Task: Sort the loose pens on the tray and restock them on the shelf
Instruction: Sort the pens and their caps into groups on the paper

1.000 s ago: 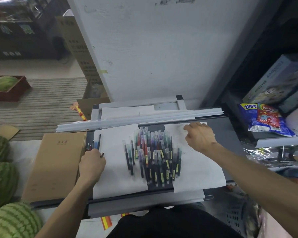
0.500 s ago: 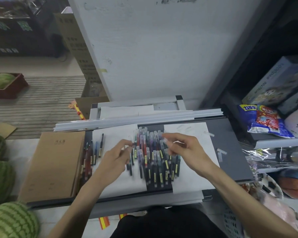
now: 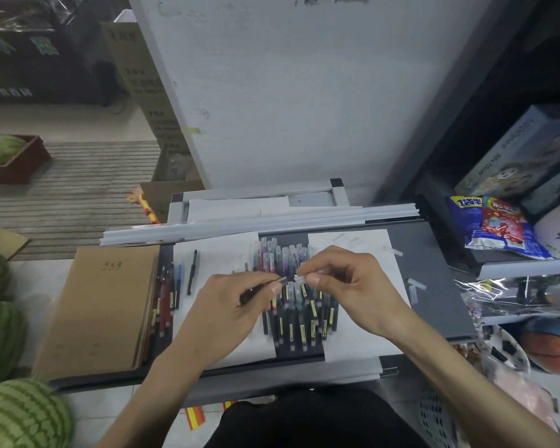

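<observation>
Hands: left hand (image 3: 236, 305), right hand (image 3: 349, 286), moved in from either side, now meeting above pen pile (image 3: 291, 328). Left pinches one pen (image 3: 259, 288); right pinches clear cap (image 3: 300, 279), ends just apart. Likely capping before sorting.

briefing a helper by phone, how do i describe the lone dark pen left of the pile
Find the brown notebook at the left end of the grey tray, then the white sheet right of it. A dark pen lies near that sheet's left edge. Unlike the pens beside the notebook or the central pile, it touches no other pen.
</observation>
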The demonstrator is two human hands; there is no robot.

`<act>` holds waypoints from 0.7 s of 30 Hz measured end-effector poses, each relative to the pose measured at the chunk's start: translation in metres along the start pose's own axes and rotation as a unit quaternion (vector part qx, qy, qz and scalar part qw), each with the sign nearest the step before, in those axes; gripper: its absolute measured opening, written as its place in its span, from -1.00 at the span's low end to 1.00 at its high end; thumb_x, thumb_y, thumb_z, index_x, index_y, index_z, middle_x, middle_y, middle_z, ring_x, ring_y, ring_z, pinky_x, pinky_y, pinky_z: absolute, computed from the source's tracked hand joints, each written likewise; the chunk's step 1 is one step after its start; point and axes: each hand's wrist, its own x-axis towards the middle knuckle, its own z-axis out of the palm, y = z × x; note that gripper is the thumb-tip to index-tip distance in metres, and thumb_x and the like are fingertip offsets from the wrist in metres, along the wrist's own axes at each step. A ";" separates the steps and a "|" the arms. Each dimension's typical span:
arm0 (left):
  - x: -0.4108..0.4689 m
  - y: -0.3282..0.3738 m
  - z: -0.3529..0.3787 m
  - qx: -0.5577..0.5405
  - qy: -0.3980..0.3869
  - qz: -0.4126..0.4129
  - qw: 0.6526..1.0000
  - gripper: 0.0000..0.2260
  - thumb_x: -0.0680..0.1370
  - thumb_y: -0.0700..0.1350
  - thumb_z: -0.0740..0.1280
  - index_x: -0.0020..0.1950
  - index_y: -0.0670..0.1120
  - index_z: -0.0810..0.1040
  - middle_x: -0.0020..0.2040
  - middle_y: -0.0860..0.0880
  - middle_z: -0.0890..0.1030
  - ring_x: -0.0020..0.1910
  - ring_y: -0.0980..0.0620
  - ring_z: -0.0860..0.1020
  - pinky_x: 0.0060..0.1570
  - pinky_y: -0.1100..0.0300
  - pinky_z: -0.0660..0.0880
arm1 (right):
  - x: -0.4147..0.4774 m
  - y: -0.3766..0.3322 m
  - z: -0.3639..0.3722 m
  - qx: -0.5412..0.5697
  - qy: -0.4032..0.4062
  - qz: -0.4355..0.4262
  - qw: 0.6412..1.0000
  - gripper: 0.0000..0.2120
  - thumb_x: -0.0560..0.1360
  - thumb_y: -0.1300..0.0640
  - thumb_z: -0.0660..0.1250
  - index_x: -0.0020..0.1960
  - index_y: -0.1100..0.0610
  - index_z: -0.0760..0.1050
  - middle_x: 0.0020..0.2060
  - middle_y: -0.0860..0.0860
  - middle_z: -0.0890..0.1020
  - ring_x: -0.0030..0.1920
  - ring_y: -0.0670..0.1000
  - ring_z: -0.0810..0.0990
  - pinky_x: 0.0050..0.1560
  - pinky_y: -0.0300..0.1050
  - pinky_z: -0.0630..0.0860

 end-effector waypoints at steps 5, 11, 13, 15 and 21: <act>-0.001 -0.002 -0.004 0.020 0.020 0.004 1.000 -0.65 0.59 0.22 0.25 0.14 0.09 0.73 -0.19 0.33 0.65 -0.19 0.17 0.63 -0.16 0.27 0.53 | 0.005 0.001 -0.003 -0.030 0.032 0.012 0.999 -0.85 0.57 0.19 0.46 -0.01 -0.05 0.73 -0.17 -0.11 0.67 -0.14 0.04 0.64 -0.01 0.05 0.61; -0.001 -0.001 -0.003 0.048 0.004 0.008 0.999 -0.78 0.64 0.12 0.33 0.17 0.13 0.72 -0.21 0.33 0.63 -0.18 0.20 0.62 -0.12 0.23 0.54 | 0.004 -0.004 0.006 -0.033 0.016 0.003 0.999 -0.84 0.54 0.20 0.49 -0.03 -0.05 0.74 -0.17 -0.09 0.67 -0.15 0.02 0.62 -0.07 -0.10 0.56; 0.000 0.001 0.000 0.057 0.000 0.011 0.998 -0.81 0.65 0.10 0.34 0.14 0.13 0.72 -0.23 0.29 0.63 -0.20 0.18 0.61 -0.14 0.17 0.55 | 0.004 -0.005 0.014 -0.032 0.013 0.002 0.999 -0.83 0.52 0.23 0.51 -0.04 -0.04 0.75 -0.18 -0.08 0.65 -0.17 -0.04 0.62 -0.12 -0.24 0.51; 0.001 0.001 0.003 0.064 0.007 0.017 0.998 -0.84 0.66 0.06 0.34 0.09 0.12 0.72 -0.24 0.24 0.63 -0.23 0.16 0.60 -0.16 0.10 0.55 | 0.004 -0.003 0.020 -0.026 0.023 0.013 0.999 -0.82 0.52 0.26 0.51 -0.07 -0.03 0.76 -0.21 -0.06 0.66 -0.22 -0.10 0.60 -0.15 -0.33 0.47; 0.004 -0.002 0.017 0.133 0.037 0.045 0.989 -0.78 0.66 0.09 0.27 0.00 0.11 0.71 -0.28 0.15 0.62 -0.28 0.11 0.55 -0.28 0.06 0.53 | 0.003 0.007 0.029 0.031 0.052 0.053 0.997 -0.76 0.53 0.33 0.45 -0.16 0.02 0.75 -0.29 0.02 0.72 -0.34 -0.09 0.60 -0.19 -0.19 0.53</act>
